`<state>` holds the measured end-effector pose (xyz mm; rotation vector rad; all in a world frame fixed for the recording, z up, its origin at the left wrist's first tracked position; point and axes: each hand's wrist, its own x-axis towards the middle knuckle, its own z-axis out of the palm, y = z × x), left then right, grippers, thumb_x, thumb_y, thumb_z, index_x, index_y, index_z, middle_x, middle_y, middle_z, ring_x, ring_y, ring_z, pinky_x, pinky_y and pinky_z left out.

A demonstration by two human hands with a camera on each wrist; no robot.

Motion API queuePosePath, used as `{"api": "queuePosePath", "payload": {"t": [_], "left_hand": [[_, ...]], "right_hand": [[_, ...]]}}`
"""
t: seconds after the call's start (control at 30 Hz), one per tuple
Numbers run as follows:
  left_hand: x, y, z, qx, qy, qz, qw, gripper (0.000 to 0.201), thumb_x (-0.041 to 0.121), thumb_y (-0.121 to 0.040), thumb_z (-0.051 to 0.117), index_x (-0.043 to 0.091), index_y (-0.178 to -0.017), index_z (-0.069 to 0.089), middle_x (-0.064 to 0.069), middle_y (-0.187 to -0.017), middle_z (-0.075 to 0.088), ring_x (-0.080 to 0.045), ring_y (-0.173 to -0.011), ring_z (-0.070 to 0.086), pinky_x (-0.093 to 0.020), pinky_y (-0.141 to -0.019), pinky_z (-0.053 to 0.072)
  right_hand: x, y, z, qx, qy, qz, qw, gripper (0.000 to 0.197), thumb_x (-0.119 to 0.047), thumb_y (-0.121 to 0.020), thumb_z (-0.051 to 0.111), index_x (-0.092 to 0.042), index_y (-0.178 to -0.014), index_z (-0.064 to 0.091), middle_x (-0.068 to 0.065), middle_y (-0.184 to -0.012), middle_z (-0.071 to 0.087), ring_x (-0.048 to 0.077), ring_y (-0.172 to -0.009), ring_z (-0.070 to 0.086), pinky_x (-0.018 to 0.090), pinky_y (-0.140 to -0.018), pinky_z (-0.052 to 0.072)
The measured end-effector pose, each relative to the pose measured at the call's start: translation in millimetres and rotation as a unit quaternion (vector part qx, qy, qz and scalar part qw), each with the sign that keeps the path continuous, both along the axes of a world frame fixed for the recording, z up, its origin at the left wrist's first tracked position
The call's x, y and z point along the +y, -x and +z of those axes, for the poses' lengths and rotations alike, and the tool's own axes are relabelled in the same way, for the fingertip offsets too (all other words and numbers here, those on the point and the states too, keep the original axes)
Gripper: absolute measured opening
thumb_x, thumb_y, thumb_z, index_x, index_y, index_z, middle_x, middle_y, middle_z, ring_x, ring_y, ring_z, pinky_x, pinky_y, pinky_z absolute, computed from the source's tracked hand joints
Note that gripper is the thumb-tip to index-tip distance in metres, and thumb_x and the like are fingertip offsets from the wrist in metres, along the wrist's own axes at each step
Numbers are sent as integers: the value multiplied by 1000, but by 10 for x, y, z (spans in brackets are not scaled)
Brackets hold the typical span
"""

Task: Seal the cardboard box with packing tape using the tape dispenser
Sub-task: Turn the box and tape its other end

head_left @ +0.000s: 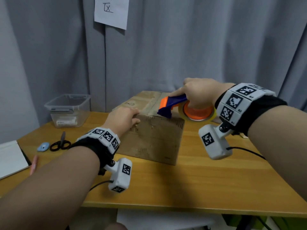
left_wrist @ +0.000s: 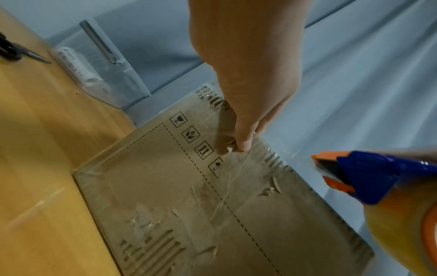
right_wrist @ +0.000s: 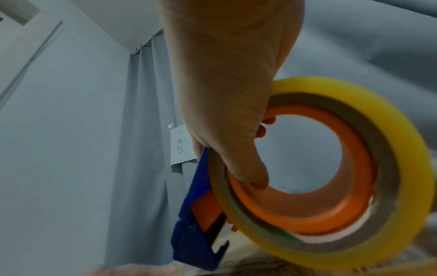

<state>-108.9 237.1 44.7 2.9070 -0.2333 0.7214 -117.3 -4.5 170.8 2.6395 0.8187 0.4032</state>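
A worn cardboard box (head_left: 154,138) stands on the wooden table (head_left: 199,180), flaps closed, old tape along its top seam. My left hand (head_left: 123,118) rests on the box's near left top edge, fingers across the top. Its thumb (left_wrist: 243,143) presses on the front face (left_wrist: 189,205) just below the edge. My right hand (head_left: 197,93) grips a blue and orange tape dispenser (head_left: 172,105) with a yellowish tape roll (head_left: 199,115). The dispenser's blade end sits at the top near edge. In the right wrist view the fingers (right_wrist: 248,168) hook through the orange core of the tape roll (right_wrist: 378,142).
At the back left stands a clear plastic container (head_left: 68,110). Black scissors (head_left: 60,143), a small blue object (head_left: 43,146), a pink pen (head_left: 34,164) and a white pad (head_left: 11,158) lie at the left. A grey curtain (head_left: 199,47) hangs close behind the box.
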Motion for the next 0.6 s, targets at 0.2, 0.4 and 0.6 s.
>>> {"api": "queuePosePath", "payload": {"t": [0.2, 0.4, 0.6], "left_hand": [[-54, 41, 55, 35, -37, -17, 999, 42, 30, -92, 55, 27, -134, 50, 0, -130, 59, -21, -120, 52, -33, -95, 42], [-418, -13, -27, 30, -56, -74, 995, 55, 29, -91, 56, 26, -143, 38, 1, -149, 39, -19, -136, 37, -33, -114, 24], [14, 7, -49, 6, 21, -17, 1000, 51, 39, -86, 62, 33, -135, 47, 6, -138, 53, -16, -125, 50, -36, -102, 43]], "right_hand": [[9, -36, -229, 27, 0, -2, 1000, 63, -15, -86, 51, -52, -136, 39, -1, -98, 39, 24, -86, 48, 35, -69, 39], [-18, -94, -235, 40, -19, -12, 999, 64, -10, -83, 53, -50, -132, 45, -7, -83, 43, 17, -71, 47, 33, -63, 41], [-45, -62, -277, 31, -23, -5, 999, 64, -11, -84, 52, -50, -134, 42, -1, -94, 44, 22, -80, 51, 35, -65, 45]]}}
